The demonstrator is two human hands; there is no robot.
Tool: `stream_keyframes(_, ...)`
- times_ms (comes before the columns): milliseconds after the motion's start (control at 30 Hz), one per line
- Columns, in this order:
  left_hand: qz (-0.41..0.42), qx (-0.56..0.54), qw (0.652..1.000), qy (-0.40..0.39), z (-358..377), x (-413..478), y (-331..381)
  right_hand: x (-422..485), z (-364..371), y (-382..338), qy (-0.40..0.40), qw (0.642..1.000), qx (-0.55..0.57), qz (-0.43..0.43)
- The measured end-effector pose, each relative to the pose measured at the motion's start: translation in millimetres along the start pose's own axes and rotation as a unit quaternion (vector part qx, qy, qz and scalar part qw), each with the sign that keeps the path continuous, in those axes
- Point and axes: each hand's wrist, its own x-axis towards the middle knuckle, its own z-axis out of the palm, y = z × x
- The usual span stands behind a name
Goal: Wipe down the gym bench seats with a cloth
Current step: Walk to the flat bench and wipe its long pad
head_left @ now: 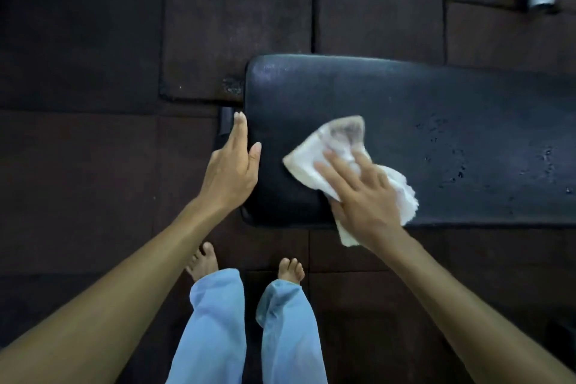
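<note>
Blue trouser legs [218, 321] down low in my feed, mid-wipe above: right hand [364, 193] splayed flat, pressing the white cloth [327, 146] onto the bench pad [436, 109] end, left hand [237, 165] straight-fingered against its edge; next I'd sweep toward the specks [452, 162] rightward.

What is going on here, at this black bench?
A barefoot person stands at one end of a black padded bench. The right hand presses a white cloth flat on the seat, near that end. The left hand rests open against the end edge, thumb on top. Farther along the pad, wet-looking specks show, so that part seems not yet wiped.
</note>
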Motion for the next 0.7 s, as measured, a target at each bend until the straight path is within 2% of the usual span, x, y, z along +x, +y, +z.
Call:
stream_keyframes(67,0.003,-0.007,1.000,-0.004,-5.4,7.9,-0.7,-0.9,-5.5,40.2,-0.006,0.997,-0.015,0.076)
stream_keyframes(100,0.006,-0.004,1.000,-0.002,-8.1,12.2,-0.4,11.8,-8.2,56.9,-0.007,0.989,0.000,0.151)
stream_keyframes(133,0.010,0.005,1.000,0.001,-10.8,16.7,0.7,32.2,-11.9,67.8,0.005,0.970,0.013,0.242)
stream_keyframes(200,0.014,0.031,0.999,0.011,-15.2,25.1,3.8,90.3,-13.3,72.5,0.034,0.904,0.049,0.423)
stream_keyframes(233,0.013,0.041,0.999,0.014,-17.0,28.6,4.7,119.6,-14.0,62.7,0.036,0.876,0.073,0.476)
stream_keyframes(267,0.013,0.046,0.999,0.013,-18.1,31.0,5.1,143.5,-11.5,48.3,0.033,0.872,0.089,0.481)
stream_keyframes(300,0.012,0.049,0.999,0.009,-18.8,32.5,4.2,161.1,-5.7,30.6,0.023,0.900,0.084,0.426)
stream_keyframes(367,0.003,0.056,0.998,-0.001,-18.6,31.8,-0.3,168.5,3.7,-8.2,0.013,0.972,0.046,0.230)
stream_keyframes(400,-0.004,0.054,0.999,-0.007,-17.7,29.9,-1.9,156.0,5.1,-21.8,0.014,0.989,0.036,0.146)
stream_keyframes(467,-0.018,0.028,0.999,-0.017,-14.5,26.0,-2.7,120.0,3.1,-23.5,0.014,0.999,0.029,0.042)
stream_keyframes(500,-0.025,0.015,0.999,-0.016,-13.1,24.6,-2.7,101.2,2.1,-13.1,0.008,0.999,0.034,0.021)
stream_keyframes(567,-0.038,0.003,0.999,-0.011,-12.8,23.6,-1.1,76.4,-1.9,23.9,0.001,0.999,0.028,0.022)
stream_keyframes(600,-0.040,0.002,0.999,-0.010,-12.8,24.3,0.3,73.8,-3.7,47.1,-0.002,0.998,0.023,0.058)
stream_keyframes(700,-0.034,0.013,0.999,-0.006,-13.0,27.5,5.8,105.7,-11.4,87.0,0.016,0.961,0.045,0.272)
